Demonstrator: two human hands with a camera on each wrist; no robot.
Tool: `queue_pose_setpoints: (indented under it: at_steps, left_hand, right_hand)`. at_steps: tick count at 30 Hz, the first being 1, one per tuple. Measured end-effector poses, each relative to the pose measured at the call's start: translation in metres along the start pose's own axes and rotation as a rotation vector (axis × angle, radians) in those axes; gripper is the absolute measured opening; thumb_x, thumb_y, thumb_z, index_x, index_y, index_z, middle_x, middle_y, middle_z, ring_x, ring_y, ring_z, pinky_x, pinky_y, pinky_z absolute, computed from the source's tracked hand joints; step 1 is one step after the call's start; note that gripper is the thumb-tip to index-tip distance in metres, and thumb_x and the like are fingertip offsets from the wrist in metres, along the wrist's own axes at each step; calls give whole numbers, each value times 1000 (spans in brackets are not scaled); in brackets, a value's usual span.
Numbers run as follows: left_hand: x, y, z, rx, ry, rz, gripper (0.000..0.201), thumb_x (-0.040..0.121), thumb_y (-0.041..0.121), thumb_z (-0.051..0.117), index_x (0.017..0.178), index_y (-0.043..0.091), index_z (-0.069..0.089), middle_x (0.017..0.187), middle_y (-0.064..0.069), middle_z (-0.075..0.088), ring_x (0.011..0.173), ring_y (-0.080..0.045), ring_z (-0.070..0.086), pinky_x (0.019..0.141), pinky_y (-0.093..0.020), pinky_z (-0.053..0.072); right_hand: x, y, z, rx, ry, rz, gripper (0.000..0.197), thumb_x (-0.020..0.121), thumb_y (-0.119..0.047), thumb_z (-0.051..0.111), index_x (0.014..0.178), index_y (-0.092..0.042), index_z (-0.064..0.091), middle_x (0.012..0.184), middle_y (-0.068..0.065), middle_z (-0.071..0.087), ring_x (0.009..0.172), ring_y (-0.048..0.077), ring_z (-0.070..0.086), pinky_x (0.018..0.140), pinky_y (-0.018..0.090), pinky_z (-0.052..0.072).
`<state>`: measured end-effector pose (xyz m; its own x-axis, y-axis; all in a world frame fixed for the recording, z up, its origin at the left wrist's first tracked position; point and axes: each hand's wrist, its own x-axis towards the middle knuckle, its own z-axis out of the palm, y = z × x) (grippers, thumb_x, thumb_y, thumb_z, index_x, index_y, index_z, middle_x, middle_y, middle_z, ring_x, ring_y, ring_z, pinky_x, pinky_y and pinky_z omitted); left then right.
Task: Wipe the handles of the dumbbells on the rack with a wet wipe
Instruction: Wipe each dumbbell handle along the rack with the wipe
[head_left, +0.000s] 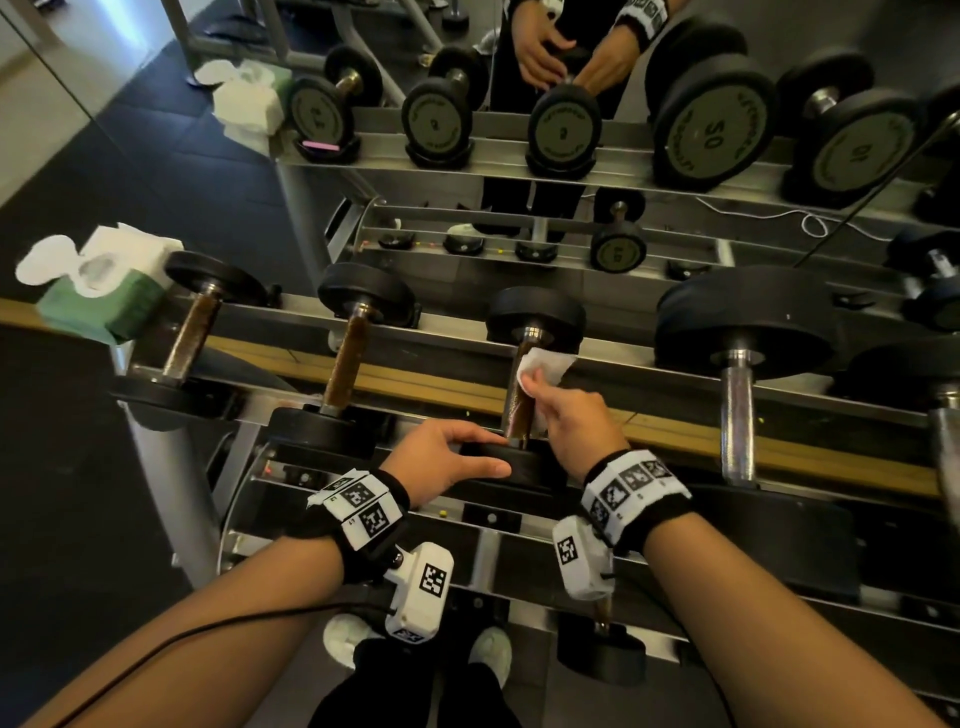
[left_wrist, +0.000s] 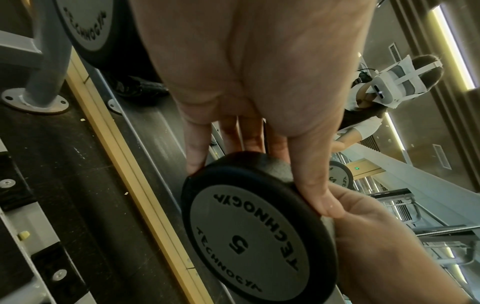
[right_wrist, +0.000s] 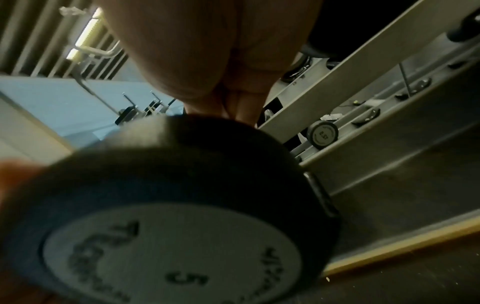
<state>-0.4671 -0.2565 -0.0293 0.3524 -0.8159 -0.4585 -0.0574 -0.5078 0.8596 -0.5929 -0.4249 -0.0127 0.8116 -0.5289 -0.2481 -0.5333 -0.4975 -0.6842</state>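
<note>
Now wiping the 5 dumbbell's handle (head_left: 519, 402).
My right hand (head_left: 574, 415) pinches the wet wipe (head_left: 545, 364) against it; my left hand (head_left: 441, 457) grips its near head (left_wrist: 254, 228).

black wristbands (head_left: 363, 525), white marker-printed cameras (head_left: 421, 587) (cabled), seemingly bare forearms

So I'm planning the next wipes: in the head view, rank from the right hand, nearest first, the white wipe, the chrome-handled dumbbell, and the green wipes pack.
1. White wet wipe: pinched in the right hand on the handle.
2. Big chrome-handled dumbbell: next slot to the right.
3. Green wipes pack: far left end of the rack.
</note>
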Motion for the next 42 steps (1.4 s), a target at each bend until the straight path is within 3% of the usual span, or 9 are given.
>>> queue_pose_setpoints:
  at_steps: [7,12,14,20,24,26,31,38,42]
  left_hand:
    - [1,0,0,23,19,13,30,76,38,82,104,46,73,100,27,70,93,9,66,80,-16,51]
    - [0,-1,-1,6,2,10,30,78,38,80,106,47,72,105,25,70,98,9,65,80,-15,48]
    - [0,-2,0,17,13,8,30,77,41,80,105,50,71,106,27,69,99,10,63,81,-17,47]
    - [0,-3,2,19,24,19,29,78,41,79,104,51,71,104,31,67,98,12,62,81,-17,46]
    - [-1,-3,1,30,4,30,28,81,39,77,105,51,70,105,33,65,98,14,60,80,-17,45]
    - [-1,-3,2,28,7,23,28,80,39,77,105,50,70,106,31,66,99,12,60,82,-19,46]
    - [0,-3,4,13,43,10,29,77,41,79,105,47,72,107,24,70,104,5,63,90,-25,48]
    - [-2,-2,5,-12,27,22,29,78,39,79,105,46,72,106,26,69,97,10,63,85,-22,49]
    - [-3,1,4,-22,24,14,28,79,37,79,105,46,72,108,22,70,99,7,64,87,-22,51]
  right_hand:
    - [-19,6,-9,-162,-210,-39,33,102,-22,47,130,-32,61,121,-7,64,111,11,60,99,25,45]
    - [-3,2,-24,-97,22,-53,32,103,-23,47,130,-31,63,115,5,68,102,18,63,93,29,48]
    - [-4,0,-14,-21,2,-32,31,103,-24,47,129,-29,63,117,2,67,99,4,61,88,18,44]
    - [-25,14,0,40,-109,-31,31,101,-21,50,123,-36,66,124,-9,66,114,5,58,105,27,43]
    - [-23,19,-13,40,-202,52,33,98,-20,53,102,-48,71,110,-18,69,101,3,61,84,16,45]
    - [-17,16,-15,244,-44,123,31,98,-21,54,94,-46,72,95,-19,69,94,2,64,74,11,47]
    - [-7,6,13,290,87,191,31,102,-25,48,130,-31,63,119,-1,66,110,15,62,100,36,49]
    - [-24,11,16,426,-2,183,25,100,-26,53,117,-33,70,112,-8,71,105,7,65,98,33,51]
    - [-14,9,-8,573,25,183,21,94,-17,62,90,-30,77,81,-11,74,77,3,68,67,13,52]
